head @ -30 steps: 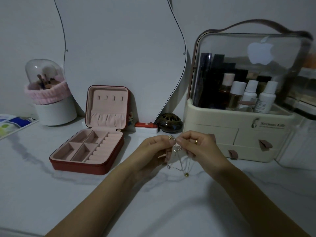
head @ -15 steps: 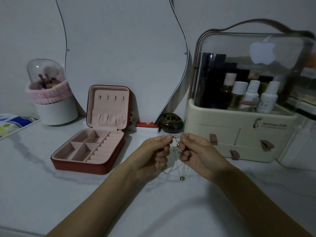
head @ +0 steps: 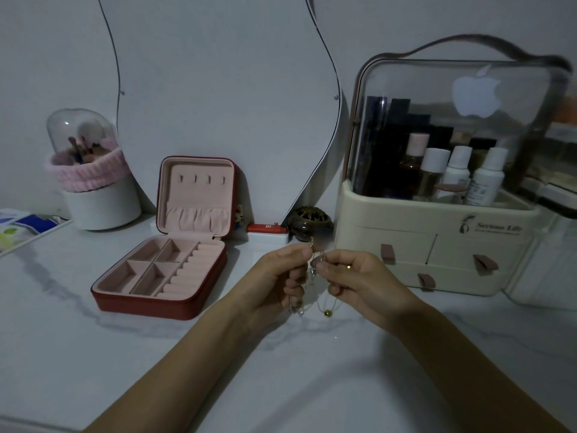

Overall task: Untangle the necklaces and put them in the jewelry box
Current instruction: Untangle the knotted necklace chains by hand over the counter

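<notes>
Left hand (head: 276, 276) and right hand (head: 356, 278) both pinch the tangled necklaces (head: 313, 276) above the marble tabletop (head: 93, 354), chains dangling between them. Open red jewelry box (head: 162, 273) sits left of the hands, compartments empty.

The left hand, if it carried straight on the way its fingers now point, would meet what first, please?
The left hand points rightward at the tangled necklaces it pinches, so the right hand just beyond the knot would probably come first. How close their fingertips are in depth is unclear.
</notes>
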